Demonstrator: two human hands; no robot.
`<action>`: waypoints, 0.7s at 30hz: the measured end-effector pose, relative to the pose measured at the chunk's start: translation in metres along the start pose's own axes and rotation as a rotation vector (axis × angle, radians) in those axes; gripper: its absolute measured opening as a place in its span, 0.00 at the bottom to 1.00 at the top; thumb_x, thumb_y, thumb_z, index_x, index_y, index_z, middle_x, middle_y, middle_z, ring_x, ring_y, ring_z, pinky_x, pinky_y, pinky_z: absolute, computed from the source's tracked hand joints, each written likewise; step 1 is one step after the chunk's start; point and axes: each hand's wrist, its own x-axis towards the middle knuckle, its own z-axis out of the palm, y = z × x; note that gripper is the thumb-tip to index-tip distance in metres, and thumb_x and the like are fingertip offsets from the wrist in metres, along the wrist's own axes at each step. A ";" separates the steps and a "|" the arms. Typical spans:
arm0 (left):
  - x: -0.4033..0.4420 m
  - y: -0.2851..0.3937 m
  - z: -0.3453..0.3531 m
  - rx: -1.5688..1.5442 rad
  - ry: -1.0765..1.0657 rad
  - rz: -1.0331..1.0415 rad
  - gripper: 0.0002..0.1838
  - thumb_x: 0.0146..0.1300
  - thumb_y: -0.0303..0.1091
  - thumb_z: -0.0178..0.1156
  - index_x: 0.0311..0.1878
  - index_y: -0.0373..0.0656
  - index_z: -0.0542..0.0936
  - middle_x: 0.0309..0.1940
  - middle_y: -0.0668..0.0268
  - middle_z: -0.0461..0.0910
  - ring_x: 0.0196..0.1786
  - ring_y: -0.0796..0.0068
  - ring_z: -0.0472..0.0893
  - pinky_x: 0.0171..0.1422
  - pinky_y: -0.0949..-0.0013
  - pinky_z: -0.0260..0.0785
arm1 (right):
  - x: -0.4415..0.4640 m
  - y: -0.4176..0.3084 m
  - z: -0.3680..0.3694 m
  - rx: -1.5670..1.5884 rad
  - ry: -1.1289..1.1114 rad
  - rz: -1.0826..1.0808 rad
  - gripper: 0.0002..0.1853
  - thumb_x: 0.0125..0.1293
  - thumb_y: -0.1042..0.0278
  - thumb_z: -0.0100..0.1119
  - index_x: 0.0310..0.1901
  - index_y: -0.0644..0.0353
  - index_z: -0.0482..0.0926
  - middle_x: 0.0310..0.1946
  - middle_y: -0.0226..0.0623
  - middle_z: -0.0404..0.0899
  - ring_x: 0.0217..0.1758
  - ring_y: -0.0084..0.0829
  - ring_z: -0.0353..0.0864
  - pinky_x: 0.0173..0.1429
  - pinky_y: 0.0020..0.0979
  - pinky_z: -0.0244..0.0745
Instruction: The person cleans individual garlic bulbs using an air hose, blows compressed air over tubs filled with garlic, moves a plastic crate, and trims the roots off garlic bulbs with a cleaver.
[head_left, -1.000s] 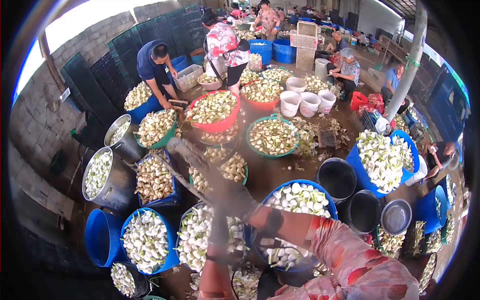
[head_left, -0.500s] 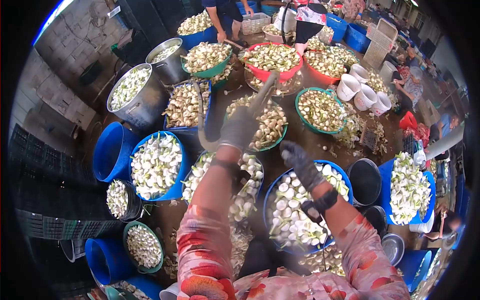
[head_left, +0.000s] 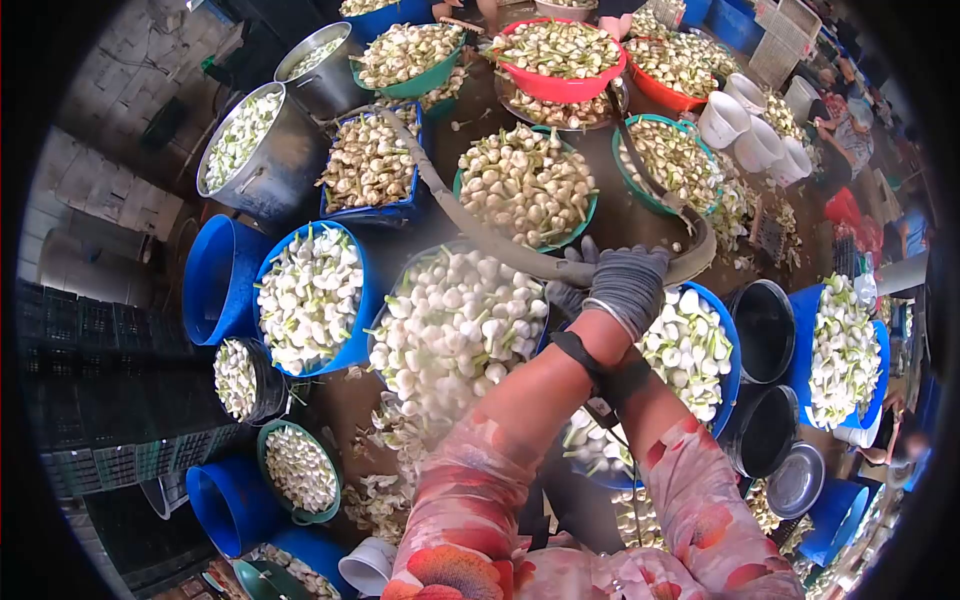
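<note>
Hose (head_left: 500, 249), grey, extending either side of left hand (head_left: 630, 283), wrapped around it; right hand (head_left: 572, 290) just beside, part-hidden, grip unclear; forearms (head_left: 545, 370) crossed, left uppermost.

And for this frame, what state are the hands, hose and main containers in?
Left hand: gloved, closed around the hose
Right hand: gloved, partly hidden; grip unclear
Hose: bent in a curve
Pinkish-red basin: heaped with bulbs
Larger metal pot: uncovered, filled with bulbs
Black buckets at right: open, dark inside; contents unclear
Metal basin: no contents visible
</note>
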 end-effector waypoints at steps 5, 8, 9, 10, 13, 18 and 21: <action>-0.016 -0.009 -0.062 -0.266 0.416 0.119 0.23 0.53 0.34 0.66 0.53 0.44 0.77 0.42 0.55 0.81 0.45 0.53 0.80 0.53 0.53 0.70 | 0.064 -0.035 0.115 -0.105 -0.293 -0.196 0.17 0.74 0.51 0.45 0.48 0.56 0.73 0.49 0.37 0.74 0.59 0.33 0.73 0.58 0.37 0.77; -0.067 -0.040 -0.085 -0.313 0.716 0.085 0.25 0.51 0.29 0.68 0.54 0.42 0.76 0.45 0.53 0.79 0.49 0.53 0.79 0.56 0.57 0.70 | 0.094 -0.047 0.107 -0.278 -0.025 0.120 0.18 0.72 0.50 0.50 0.50 0.57 0.73 0.51 0.37 0.74 0.58 0.35 0.74 0.57 0.39 0.78; -0.095 -0.060 -0.072 -0.316 0.690 0.017 0.25 0.52 0.28 0.68 0.55 0.41 0.75 0.46 0.53 0.79 0.50 0.53 0.78 0.56 0.58 0.70 | 0.105 -0.050 0.107 -0.337 0.069 0.223 0.19 0.71 0.49 0.52 0.51 0.57 0.73 0.52 0.37 0.74 0.58 0.36 0.75 0.57 0.40 0.78; -0.126 -0.078 -0.059 -0.336 0.638 -0.089 0.24 0.53 0.28 0.68 0.55 0.40 0.75 0.46 0.52 0.79 0.50 0.53 0.79 0.56 0.58 0.70 | 0.119 -0.054 0.113 -0.277 0.063 0.186 0.21 0.69 0.49 0.56 0.54 0.56 0.74 0.53 0.38 0.76 0.57 0.37 0.76 0.59 0.41 0.77; -0.246 -0.124 -0.009 -0.322 0.405 -0.481 0.21 0.58 0.33 0.66 0.53 0.36 0.76 0.48 0.51 0.79 0.51 0.54 0.79 0.56 0.60 0.72 | 0.156 -0.079 0.138 -0.147 0.079 0.222 0.19 0.70 0.52 0.55 0.52 0.57 0.77 0.54 0.37 0.77 0.60 0.35 0.74 0.62 0.45 0.75; -0.421 -0.142 0.017 -0.419 -0.043 -1.018 0.30 0.58 0.49 0.62 0.58 0.37 0.76 0.55 0.48 0.77 0.60 0.52 0.76 0.65 0.60 0.66 | 0.194 -0.080 0.159 -0.115 0.061 0.257 0.16 0.70 0.53 0.56 0.49 0.56 0.77 0.51 0.38 0.80 0.58 0.37 0.76 0.60 0.44 0.76; -0.440 -0.133 -0.010 -0.432 -0.350 -1.239 0.30 0.58 0.49 0.62 0.58 0.37 0.76 0.55 0.48 0.78 0.59 0.51 0.76 0.64 0.60 0.66 | 0.197 -0.060 0.159 -0.114 0.067 0.294 0.14 0.69 0.56 0.57 0.48 0.56 0.77 0.51 0.39 0.79 0.58 0.38 0.76 0.60 0.46 0.77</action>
